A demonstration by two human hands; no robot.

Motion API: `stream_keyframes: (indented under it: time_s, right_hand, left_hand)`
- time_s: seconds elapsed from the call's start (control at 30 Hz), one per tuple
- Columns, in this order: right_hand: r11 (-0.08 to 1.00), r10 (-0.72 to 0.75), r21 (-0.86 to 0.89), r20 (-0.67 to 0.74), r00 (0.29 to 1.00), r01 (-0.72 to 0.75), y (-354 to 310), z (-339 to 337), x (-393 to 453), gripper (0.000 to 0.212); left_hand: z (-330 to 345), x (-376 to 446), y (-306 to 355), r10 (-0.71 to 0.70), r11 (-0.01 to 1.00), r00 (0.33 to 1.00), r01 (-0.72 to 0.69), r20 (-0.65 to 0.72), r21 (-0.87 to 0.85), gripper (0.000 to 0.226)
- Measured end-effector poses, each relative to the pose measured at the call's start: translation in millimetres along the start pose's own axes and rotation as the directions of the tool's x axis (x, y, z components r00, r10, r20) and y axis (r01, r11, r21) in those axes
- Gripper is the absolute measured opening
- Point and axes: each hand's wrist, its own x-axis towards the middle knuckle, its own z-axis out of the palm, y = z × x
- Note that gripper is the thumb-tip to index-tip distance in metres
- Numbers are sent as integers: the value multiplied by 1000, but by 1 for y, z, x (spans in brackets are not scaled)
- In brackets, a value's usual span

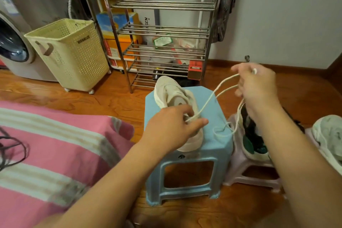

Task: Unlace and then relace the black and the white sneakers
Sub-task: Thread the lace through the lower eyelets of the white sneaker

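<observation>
A steel shoe rack (pixel 161 42) stands against a pale grey wall (pixel 286 15), its tiers of metal bars holding little, with boxes and bags visible behind them. Left of the rack sits a cream perforated laundry basket (pixel 72 55) on small feet, and left of that a front-loading washing machine (pixel 14 46). The floor (pixel 114 98) is glossy reddish-brown wood. In front of the rack stands a light blue plastic stool (pixel 212 146), a pale pink stool (pixel 251 170) just beside it. A pink striped bedspread (pixel 55 146) lies front-left of the rack.
</observation>
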Motion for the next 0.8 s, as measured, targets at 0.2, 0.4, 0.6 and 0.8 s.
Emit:
stream_keyframes:
  time_s: [0.2,0.4,0.6,0.8]
  right_hand:
    - [921,70,-387,77,995,-35,28,3,-5,30]
    - [906,118,-423,312,943,26,35,17,-3,33]
    - [964,-90,-233,172,981,129,20,7,0,26]
    - [850,159,-505,520,840,152,29,-2,-7,26]
  left_hand:
    - [-45,-9,-31,-109,913,974,177,-197,368,84]
    - [-16,-29,-27,-58,911,998,57,-9,409,59]
    - [-36,-6,-97,65,960,998,-56,-25,275,21]
    - [-32,31,-99,-22,978,961,78,-277,195,42]
